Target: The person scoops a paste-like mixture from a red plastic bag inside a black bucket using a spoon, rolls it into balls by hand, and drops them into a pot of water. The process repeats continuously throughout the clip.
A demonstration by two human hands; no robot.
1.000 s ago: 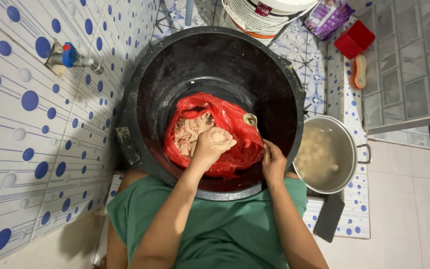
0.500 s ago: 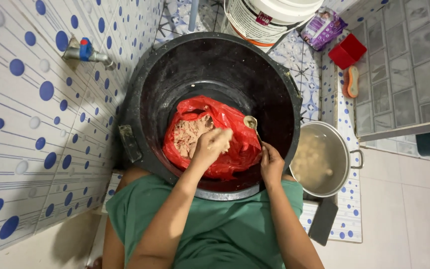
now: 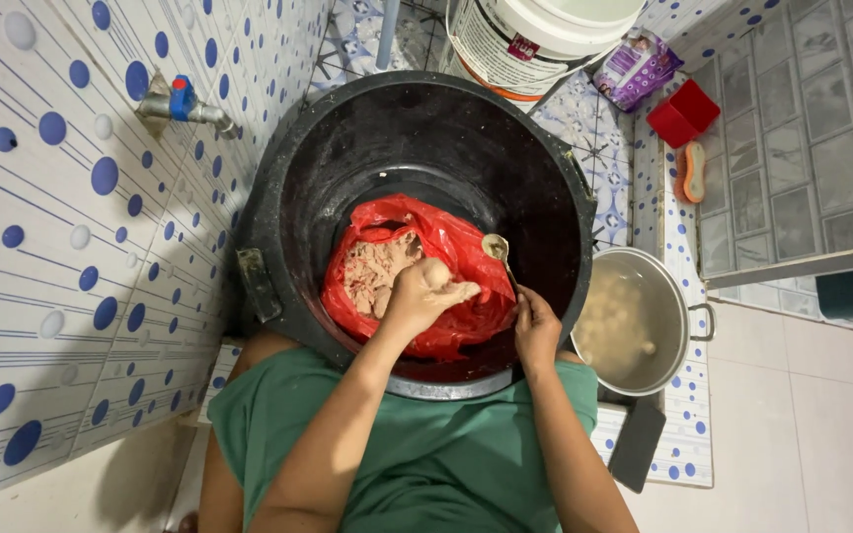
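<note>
Both hands work inside the large black tub (image 3: 298, 178): the left hand (image 3: 422, 293) is curled round a lump of pale paste above the red plastic bag (image 3: 446, 257), and the right hand (image 3: 537, 326) pinches a spoon (image 3: 497, 249) at the bag's 3 o'clock edge. More paste (image 3: 372, 276) lies in the bag's open mouth. At the tub's 4 o'clock stands a steel pot (image 3: 678, 326) of cloudy liquid.

Big black tub (image 3: 348, 148) fills frame centre. Inside it, red plastic bag (image 3: 446, 296) w/ pinkish minced paste (image 3: 372, 276). Left hand (image 3: 422, 296) cupped around a lump of paste over the bag. Right hand (image 3: 537, 331) at tub's lower-right rim, gripping a spoon (image 3: 496, 249), bowl up. Steel pot (image 3: 634, 321) w/ cloudy liquid just right of tub. White bucket (image 3: 535, 39) at top.
</note>
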